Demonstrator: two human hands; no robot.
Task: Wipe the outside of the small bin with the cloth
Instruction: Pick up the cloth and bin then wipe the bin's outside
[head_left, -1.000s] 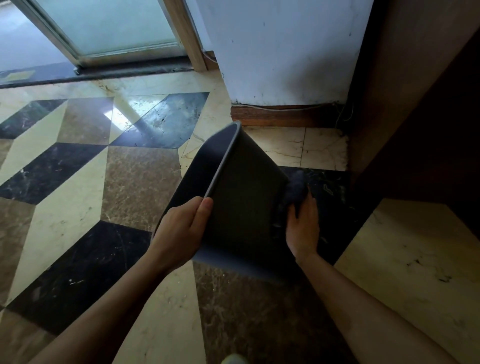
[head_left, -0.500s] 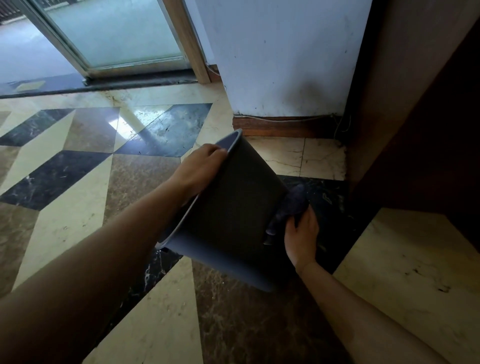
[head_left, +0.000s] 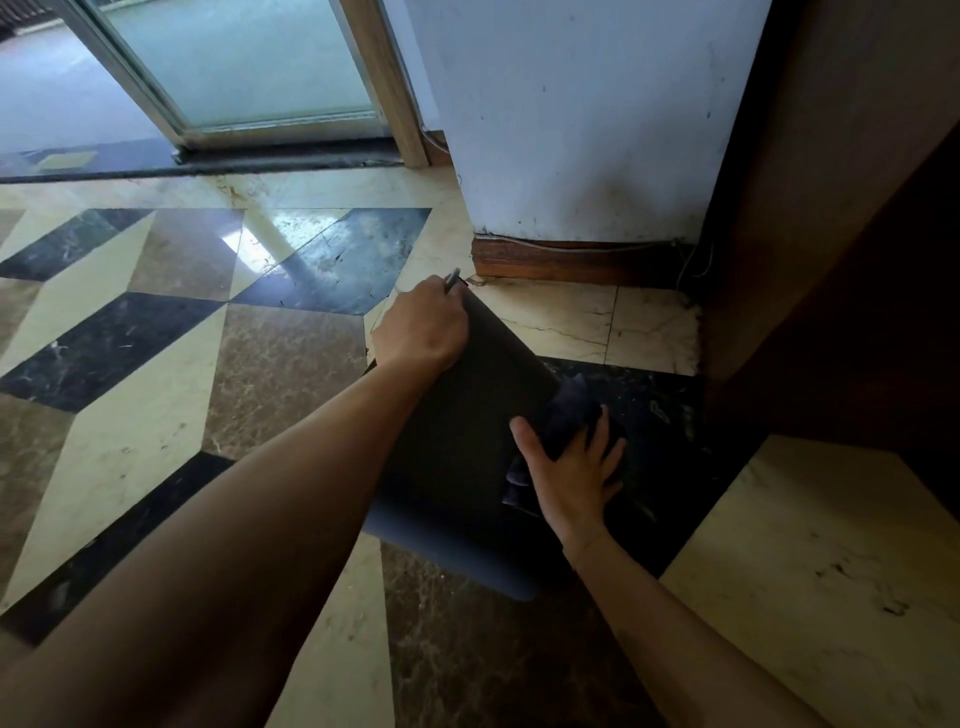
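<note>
The small dark grey bin (head_left: 457, 441) lies tilted on the tiled floor, its mouth turned away to the upper left and its base towards me. My left hand (head_left: 423, 325) grips the far rim at the top, hiding most of the opening. My right hand (head_left: 574, 467) presses a dark cloth (head_left: 563, 415) flat against the bin's right outer side, fingers spread over it. Part of the cloth bunches below my thumb.
A white wall (head_left: 582, 119) with a wooden skirting board (head_left: 571, 262) stands just behind the bin. Dark wooden furniture (head_left: 831, 234) rises at the right. A glass door (head_left: 234, 62) and its threshold are at the far left. Patterned marble floor (head_left: 156, 338) spreads leftwards.
My left hand has moved from the near rim up to the far rim, and the bin has turned so its mouth faces away. My right hand's fingers have spread over the cloth.
</note>
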